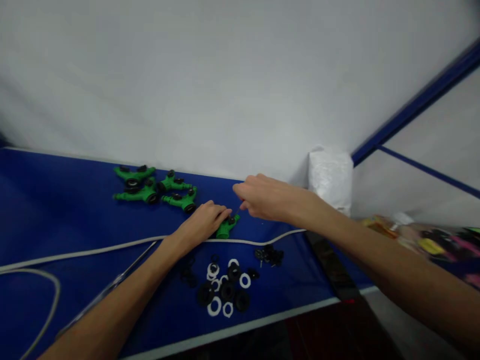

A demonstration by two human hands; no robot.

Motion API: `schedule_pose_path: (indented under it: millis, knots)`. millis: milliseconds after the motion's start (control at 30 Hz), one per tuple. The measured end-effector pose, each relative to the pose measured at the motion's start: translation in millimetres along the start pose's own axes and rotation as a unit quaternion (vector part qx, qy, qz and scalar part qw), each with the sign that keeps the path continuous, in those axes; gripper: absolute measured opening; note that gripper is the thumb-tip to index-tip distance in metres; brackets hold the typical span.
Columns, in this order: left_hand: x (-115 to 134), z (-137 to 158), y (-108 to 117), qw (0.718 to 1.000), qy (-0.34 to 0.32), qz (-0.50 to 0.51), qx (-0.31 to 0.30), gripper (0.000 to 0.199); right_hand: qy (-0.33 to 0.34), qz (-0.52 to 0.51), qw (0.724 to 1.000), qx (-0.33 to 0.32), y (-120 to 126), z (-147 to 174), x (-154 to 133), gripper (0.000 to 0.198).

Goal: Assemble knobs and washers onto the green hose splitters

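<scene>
My left hand [206,220] is closed on a green Y-shaped hose splitter [225,228] and presses it to the blue table. A black valve knob [231,220] shows on the splitter beside my fingertips. My right hand [258,197] is wrapped round what looks like a screwdriver [237,212]; only its thin shaft and a trace of red handle show. The shaft points down at the knob, though I cannot tell whether its tip touches. Several assembled green splitters [180,200] with black knobs and collars lie left of my hands.
White washers [214,306] and black ring nuts [242,300] are scattered near the front, with small black parts [269,255] to their right. A white cable [127,245] crosses the table. A white wrapped package [330,180] stands at the back right, against the pale wall.
</scene>
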State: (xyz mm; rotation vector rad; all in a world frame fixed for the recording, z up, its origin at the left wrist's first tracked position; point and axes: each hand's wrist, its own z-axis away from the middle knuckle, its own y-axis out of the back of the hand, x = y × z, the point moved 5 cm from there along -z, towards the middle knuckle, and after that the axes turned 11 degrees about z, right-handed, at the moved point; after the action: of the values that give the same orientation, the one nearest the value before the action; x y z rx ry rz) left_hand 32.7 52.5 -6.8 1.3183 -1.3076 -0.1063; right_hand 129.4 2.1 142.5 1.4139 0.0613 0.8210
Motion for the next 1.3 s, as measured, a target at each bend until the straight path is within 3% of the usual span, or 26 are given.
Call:
schedule_pose_path:
  millis: [167, 333, 500, 667, 967, 1133, 1300]
  knots:
    - [-1, -4, 3, 1.0, 0.024, 0.015, -0.007, 0.041, -0.01, -0.014, 0.999, -0.028, 1, -1, 2, 0.02]
    - [-5, -4, 3, 0.999, 0.031, 0.01, 0.012, 0.038, 0.106, 0.086, 0.99, 0.031, 1, 6, -16, 0.032]
    - [-1, -1, 4, 0.999, 0.032, -0.012, -0.012, 0.038, 0.171, 0.157, 0.972, 0.046, -3, 10, -26, 0.026]
    - [8, -1, 6, 0.999, 0.029, -0.019, -0.02, 0.041, 0.129, 0.135, 0.982, 0.009, -12, 3, -15, 0.019]
    - [6, 0, 5, 0.999, 0.032, -0.02, -0.017, 0.044, 0.03, 0.027, 0.998, -0.045, 2, -9, -13, 0.014]
    - [5, 0, 4, 0.999, 0.027, -0.02, -0.015, 0.045, 0.063, 0.051, 0.997, -0.014, -2, 0, -18, 0.018]
    - [3, 1, 3, 0.999, 0.014, -0.03, -0.009, 0.042, 0.135, 0.154, 0.978, 0.046, -3, 1, -31, 0.027]
